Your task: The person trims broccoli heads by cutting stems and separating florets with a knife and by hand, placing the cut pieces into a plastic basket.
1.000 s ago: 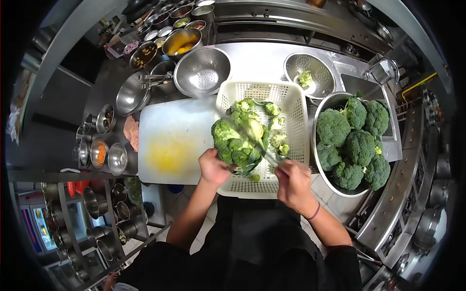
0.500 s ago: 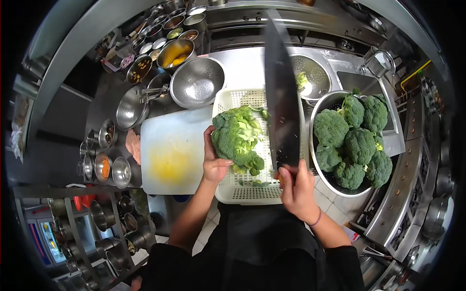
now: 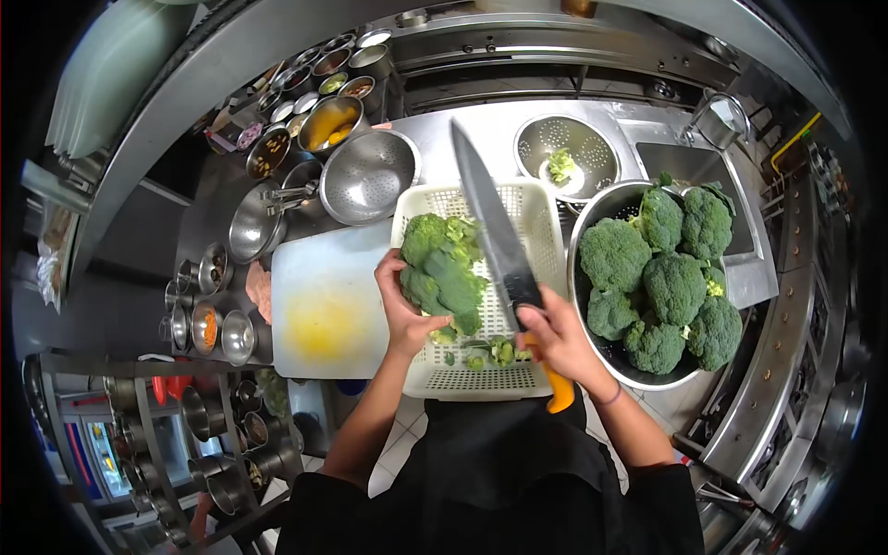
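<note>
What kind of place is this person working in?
Most likely a commercial kitchen, such as a restaurant's: a long steel counter with a built-in sink, a crowd of metal bowls of ingredients at the left, and a large colander full of whole broccoli heads.

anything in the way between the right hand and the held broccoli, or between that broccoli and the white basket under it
The knife, held in the right hand, has its blade between that hand and the broccoli. Nothing visible separates broccoli and basket, though its underside is hidden.
</note>
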The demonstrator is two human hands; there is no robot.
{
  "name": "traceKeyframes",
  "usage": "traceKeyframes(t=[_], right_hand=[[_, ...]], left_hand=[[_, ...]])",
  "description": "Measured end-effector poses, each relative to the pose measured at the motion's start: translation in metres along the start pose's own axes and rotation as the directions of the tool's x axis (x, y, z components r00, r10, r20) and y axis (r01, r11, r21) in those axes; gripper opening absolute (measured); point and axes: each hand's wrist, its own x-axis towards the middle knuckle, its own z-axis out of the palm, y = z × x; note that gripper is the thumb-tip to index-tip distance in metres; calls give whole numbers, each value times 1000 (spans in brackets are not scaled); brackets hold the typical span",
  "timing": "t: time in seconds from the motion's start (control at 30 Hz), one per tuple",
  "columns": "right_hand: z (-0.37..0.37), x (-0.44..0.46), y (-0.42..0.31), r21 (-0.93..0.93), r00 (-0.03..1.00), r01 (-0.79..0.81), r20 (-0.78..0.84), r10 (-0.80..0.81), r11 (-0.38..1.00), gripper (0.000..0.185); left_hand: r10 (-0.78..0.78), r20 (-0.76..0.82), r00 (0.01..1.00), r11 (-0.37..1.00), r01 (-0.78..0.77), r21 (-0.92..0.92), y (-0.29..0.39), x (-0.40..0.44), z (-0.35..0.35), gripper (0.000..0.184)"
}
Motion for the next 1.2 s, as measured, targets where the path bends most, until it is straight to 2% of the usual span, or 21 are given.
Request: traceKeyframes(t=[0.07, 0.17, 0.23, 0.27, 0.33, 0.4, 0.5, 0.57, 0.6, 0.63, 0.67, 0.7, 0.77, 0.83, 0.9, 0.97, 1.03, 1.1, 1.13, 1.17, 1.2], right_hand=[[-8, -7, -21, -173, 986, 114, -100, -133, 978, 21], [-2, -9, -8, -172, 945, 211, -215, -246, 962, 12], [2, -1, 16, -450, 964, 263, 85, -252, 854, 14], [1, 0, 16, -449, 964, 264, 86, -253, 854, 14], [-5, 4, 17, -42, 983, -9, 185, 17, 999, 15], [-20, 7, 21, 187, 910, -255, 377, 171, 949, 19], [-25, 8, 36, 231, 940, -241, 297, 168, 943, 22], [-13, -2, 29, -12, 988, -154, 3, 154, 988, 17], [-13, -3, 23, -227, 997, -70, -25, 66, 971, 13], [-10, -4, 24, -223, 998, -69, -20, 66, 972, 13], [-5, -7, 27, -320, 995, 54, -66, -79, 946, 13], [-2, -10, 27, -420, 969, 164, -100, -225, 893, 14], [7, -20, 15, -438, 967, 186, -78, -244, 880, 11], [18, -25, 2, -479, 819, 504, -1, -574, 719, 11], [28, -24, -4, -520, 758, 557, 0, -652, 647, 13], [35, -11, 4, -587, 758, 574, 117, -641, 571, 14], [34, -2, 21, -632, 860, 466, 159, -485, 619, 12], [28, 0, 34, -417, 941, 323, 43, -336, 850, 13], [22, 0, 22, -220, 991, 136, 52, -127, 966, 15], [16, 2, 17, 88, 989, -98, 118, 87, 991, 17], [13, 3, 17, 187, 990, -118, 96, 102, 975, 17]], left_hand=[[364, 116, 924, 832, -379, 406, 10, 4, -7, 87], [481, 134, 867, 728, -479, 490, 25, 5, -8, 78], [499, 136, 856, 731, -500, 464, 30, 6, -6, 72], [500, 194, 844, 710, -528, 466, 28, 8, -9, 69], [501, 247, 830, 686, -554, 471, 23, 9, -19, 66], [460, 380, 802, 492, -587, 643, 19, 3, -34, 63], [298, 448, 843, 264, -523, 810, 32, 5, -51, 63], [342, 435, 833, 253, -527, 811, 34, 5, -57, 65], [340, 277, 899, 429, -411, 805, 35, 3, -58, 67], [307, 118, 944, 592, -287, 754, 36, 2, -60, 70], [264, 9, 964, 846, -236, 478, 21, 0, -69, 84], [262, 10, 965, 846, -235, 478, 22, -3, -67, 84], [123, -156, 980, 991, -112, 80, 22, -13, -56, 96], [132, -165, 977, 987, -114, 112, 38, -15, -32, 100], [164, -180, 970, 986, -154, 71, 47, -17, -16, 99], [176, -163, 971, 984, -175, 24, 42, -19, -15, 97], [235, -58, 970, 945, -214, 249, 48, -11, -8, 95], [315, 11, 949, 903, -304, 303, 38, 0, -11, 84], [401, 60, 914, 791, -378, 481, 31, 3, -16, 78], [476, 128, 870, 638, -441, 631, 28, 5, -20, 73], [461, 196, 865, 541, -450, 711, 32, 8, -24, 69]])
